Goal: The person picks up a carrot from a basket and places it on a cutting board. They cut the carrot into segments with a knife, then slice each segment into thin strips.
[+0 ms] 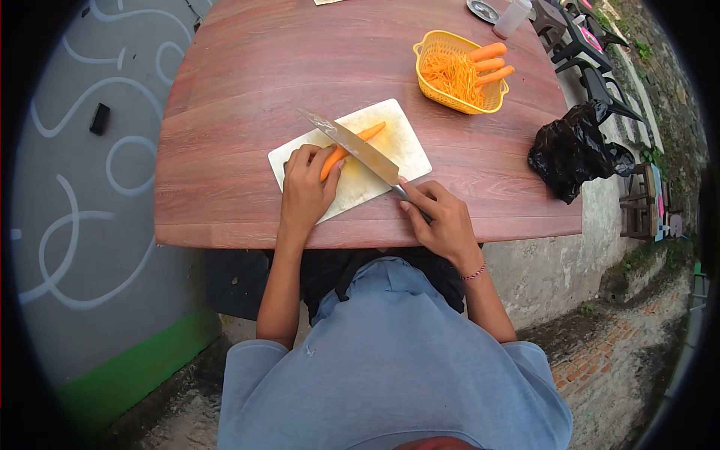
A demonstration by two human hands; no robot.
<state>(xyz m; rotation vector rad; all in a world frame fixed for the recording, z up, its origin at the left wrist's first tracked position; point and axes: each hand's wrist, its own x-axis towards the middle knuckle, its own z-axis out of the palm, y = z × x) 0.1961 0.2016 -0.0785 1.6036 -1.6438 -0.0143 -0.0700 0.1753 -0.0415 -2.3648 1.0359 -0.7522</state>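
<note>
On the white cutting board [364,196], a carrot [373,131] lies at a slant, its thin end toward the upper right. My left hand [306,184] is closed on the carrot's thick end, at the board's left side. My right hand [441,219] grips the handle of a large kitchen knife [356,150] from the board's right front corner. The broad blade crosses over the carrot and points to the upper left, close beyond my left fingers. Part of the carrot is hidden under the blade and my fingers.
A yellow plastic basket [422,79] with shredded carrot [454,75] and several whole carrots [487,52] stands at the table's back right. A black plastic bag [574,150] hangs at the right edge. Farther back are a clear bottle [512,19] and a metal dish [482,10].
</note>
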